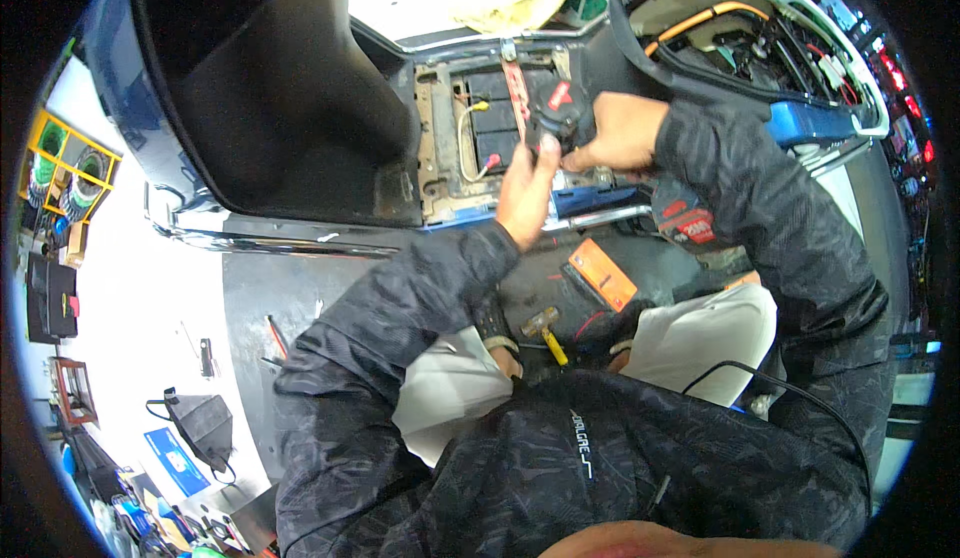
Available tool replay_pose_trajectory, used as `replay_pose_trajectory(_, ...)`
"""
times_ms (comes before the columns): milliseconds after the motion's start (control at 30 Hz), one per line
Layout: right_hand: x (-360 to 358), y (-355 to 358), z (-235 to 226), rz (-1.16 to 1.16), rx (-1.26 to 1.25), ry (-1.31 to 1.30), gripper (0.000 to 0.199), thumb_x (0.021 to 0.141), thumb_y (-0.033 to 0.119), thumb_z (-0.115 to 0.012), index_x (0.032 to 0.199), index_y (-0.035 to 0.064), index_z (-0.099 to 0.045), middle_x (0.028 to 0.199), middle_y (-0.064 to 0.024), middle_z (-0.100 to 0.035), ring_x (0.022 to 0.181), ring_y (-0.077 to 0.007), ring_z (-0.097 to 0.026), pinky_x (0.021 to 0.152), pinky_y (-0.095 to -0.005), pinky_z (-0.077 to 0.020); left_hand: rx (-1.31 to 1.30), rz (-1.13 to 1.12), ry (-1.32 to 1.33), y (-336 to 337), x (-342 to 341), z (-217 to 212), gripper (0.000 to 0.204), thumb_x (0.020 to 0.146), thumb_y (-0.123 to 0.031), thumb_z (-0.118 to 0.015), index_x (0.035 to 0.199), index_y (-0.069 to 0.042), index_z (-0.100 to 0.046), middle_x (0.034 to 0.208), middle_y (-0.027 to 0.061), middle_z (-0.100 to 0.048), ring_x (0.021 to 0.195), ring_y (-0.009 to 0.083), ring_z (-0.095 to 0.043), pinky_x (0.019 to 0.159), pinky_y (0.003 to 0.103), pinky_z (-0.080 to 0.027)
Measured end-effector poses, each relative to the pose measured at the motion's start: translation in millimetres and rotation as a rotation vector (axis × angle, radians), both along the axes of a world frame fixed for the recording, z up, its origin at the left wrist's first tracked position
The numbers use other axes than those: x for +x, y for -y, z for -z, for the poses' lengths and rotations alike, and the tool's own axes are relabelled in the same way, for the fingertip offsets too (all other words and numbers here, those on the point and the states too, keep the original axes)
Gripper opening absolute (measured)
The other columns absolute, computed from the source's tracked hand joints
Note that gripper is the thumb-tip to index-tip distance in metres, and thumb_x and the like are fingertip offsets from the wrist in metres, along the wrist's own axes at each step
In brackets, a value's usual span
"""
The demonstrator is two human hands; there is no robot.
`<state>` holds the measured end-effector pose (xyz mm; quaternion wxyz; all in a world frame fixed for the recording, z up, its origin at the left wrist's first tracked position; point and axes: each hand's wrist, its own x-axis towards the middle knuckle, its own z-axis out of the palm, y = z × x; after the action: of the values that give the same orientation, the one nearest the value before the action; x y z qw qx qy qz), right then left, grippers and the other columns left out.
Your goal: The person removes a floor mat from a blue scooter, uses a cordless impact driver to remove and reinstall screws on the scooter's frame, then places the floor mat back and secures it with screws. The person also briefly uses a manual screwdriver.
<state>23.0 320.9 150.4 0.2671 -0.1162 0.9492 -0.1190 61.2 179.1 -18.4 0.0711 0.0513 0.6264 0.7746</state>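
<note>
Over the opened floor of a scooter (385,163), my right hand (622,130) is closed around a black power tool (560,101) with a red label on its round end. My left hand (528,186) pinches the near side of that tool with the thumb on top; its other fingers are partly hidden. Beneath lies a bay with dark battery blocks (492,93), crossed by a reddish strap (516,88). A pale cable (464,138) with yellow and pink-red ends runs beside the strap. The tool's tip is hidden.
Between my feet are a hammer (546,335) with a yellow handle and an orange box (602,274). A black-and-red block (688,222) sits below my right forearm. Exposed wiring (760,43) fills the scooter's section at right. A black mask (203,426) lies at left.
</note>
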Motion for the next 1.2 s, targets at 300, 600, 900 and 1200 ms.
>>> replay_pose_trajectory(300,-80.5,-31.7,-44.9,0.279,-0.164,0.017,0.042,0.096,0.038,-0.068,0.095,-0.0042,-0.070,0.070,-0.0169,-0.068,0.053,-0.0278,-0.069,0.049,-0.0387,-0.0560,-0.068,-0.361,-0.275,-46.8,-102.0,-71.1,0.072,0.103,-0.056,-0.054,0.133,0.010,-0.052,0.129,0.0322,-0.060,0.123,0.0467,-0.057,0.107,0.048,-0.043)
replay_pose_trajectory(600,-227.2,-1.8,36.2,0.133,0.103,-0.392,0.078,0.088,0.070,-0.061,0.115,-0.0027,-0.072,0.107,-0.0286,-0.073,0.101,-0.0395,-0.072,0.088,-0.0419,-0.0558,0.457,-0.590,-0.120,-87.2,-227.0,-21.0,0.088,0.108,-0.055,-0.044,0.156,0.015,-0.023,0.163,0.0354,-0.028,0.153,0.0440,-0.028,0.124,0.043,-0.024)
replay_pose_trajectory(900,-258.3,11.4,38.2,0.046,0.138,-0.291,0.065,0.094,0.060,-0.054,0.119,0.0030,-0.072,0.111,-0.0265,-0.074,0.102,-0.0391,-0.072,0.088,-0.0423,-0.0558,0.407,-0.636,-0.097,-73.4,-259.4,-9.5,0.090,0.103,-0.051,-0.054,0.154,0.018,-0.025,0.161,0.0374,-0.029,0.152,0.0451,-0.028,0.125,0.043,-0.024)
replay_pose_trajectory(1200,-264.2,5.7,40.3,0.006,0.083,-0.285,0.059,0.099,0.053,-0.057,0.114,-0.0026,-0.071,0.098,-0.0218,-0.074,0.086,-0.0299,-0.073,0.077,-0.0399,-0.0568,0.375,-0.722,-0.114,-81.3,-255.9,-13.3,0.086,0.105,-0.047,-0.054,0.152,0.019,-0.027,0.160,0.0372,-0.029,0.151,0.0461,-0.030,0.124,0.044,-0.025)
